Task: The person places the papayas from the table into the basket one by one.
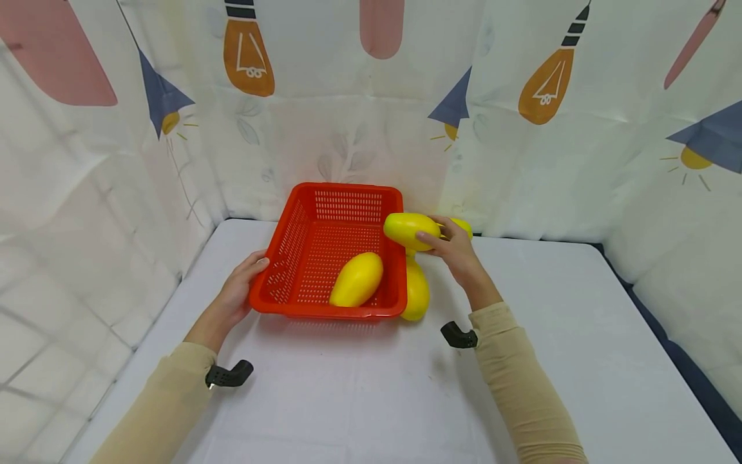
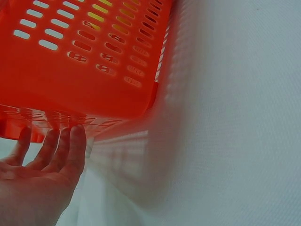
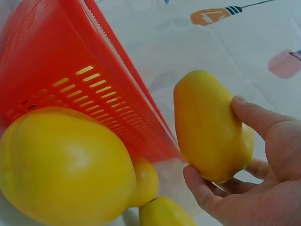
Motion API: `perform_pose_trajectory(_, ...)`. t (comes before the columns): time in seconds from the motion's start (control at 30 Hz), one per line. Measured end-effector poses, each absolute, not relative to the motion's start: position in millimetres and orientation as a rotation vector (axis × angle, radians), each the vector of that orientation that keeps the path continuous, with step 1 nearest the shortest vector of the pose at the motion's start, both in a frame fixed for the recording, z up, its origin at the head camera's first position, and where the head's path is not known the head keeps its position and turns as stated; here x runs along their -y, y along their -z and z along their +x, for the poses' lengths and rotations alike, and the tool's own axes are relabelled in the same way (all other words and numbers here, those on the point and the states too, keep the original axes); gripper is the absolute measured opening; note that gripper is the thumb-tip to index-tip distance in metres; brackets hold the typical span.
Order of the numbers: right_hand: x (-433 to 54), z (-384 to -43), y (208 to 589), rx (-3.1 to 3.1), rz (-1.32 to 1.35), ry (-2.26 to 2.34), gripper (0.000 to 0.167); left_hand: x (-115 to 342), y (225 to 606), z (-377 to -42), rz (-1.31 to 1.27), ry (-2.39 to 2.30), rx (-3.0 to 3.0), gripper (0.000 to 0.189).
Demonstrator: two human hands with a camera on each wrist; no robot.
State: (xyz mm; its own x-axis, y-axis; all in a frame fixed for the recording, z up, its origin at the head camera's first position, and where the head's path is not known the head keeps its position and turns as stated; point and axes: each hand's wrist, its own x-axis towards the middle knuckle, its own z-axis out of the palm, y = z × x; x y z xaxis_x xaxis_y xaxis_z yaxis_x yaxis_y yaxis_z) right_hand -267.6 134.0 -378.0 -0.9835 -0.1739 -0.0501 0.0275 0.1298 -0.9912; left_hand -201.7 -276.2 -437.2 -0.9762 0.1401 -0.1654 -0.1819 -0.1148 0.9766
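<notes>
A red perforated plastic basket (image 1: 327, 310) sits tilted in the head view, a yellow mango (image 1: 357, 279) lying inside its front right part. My left hand (image 1: 236, 290) grips the basket's left side, thumb at the rim and fingertips against the outer wall, as the left wrist view shows. Over the basket's right rim, my right hand (image 1: 455, 253) holds another mango (image 3: 207, 127) between thumb and fingers. Beside the right wall rests a large mango (image 1: 417, 291), partly hidden by the basket. Smaller yellow fruits (image 3: 145, 182) show behind it in the right wrist view.
A white-covered table (image 1: 359, 393) carries everything. Behind it hangs a printed curtain (image 1: 371, 129), close to the basket's far side. One more yellow fruit (image 1: 462, 225) is partly hidden behind my right hand. The table's right edge (image 1: 655, 328) borders a dark strip.
</notes>
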Motion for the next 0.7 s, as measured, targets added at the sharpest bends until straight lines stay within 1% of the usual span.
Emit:
perform_pose_trajectory(0.3, -130.5, -267.5, 375.9, -2.235, -0.139, 1.953, 0.063, 275.5, 437.2, -201.1, -0.041, -2.195, -1.939, 0.045)
perform_pose_trajectory(0.7, -123.9, -268.1, 373.5, -2.243, -0.131, 1.937, 0.063, 275.9, 437.6, -200.8, -0.028, -2.203, -1.936, 0.045)
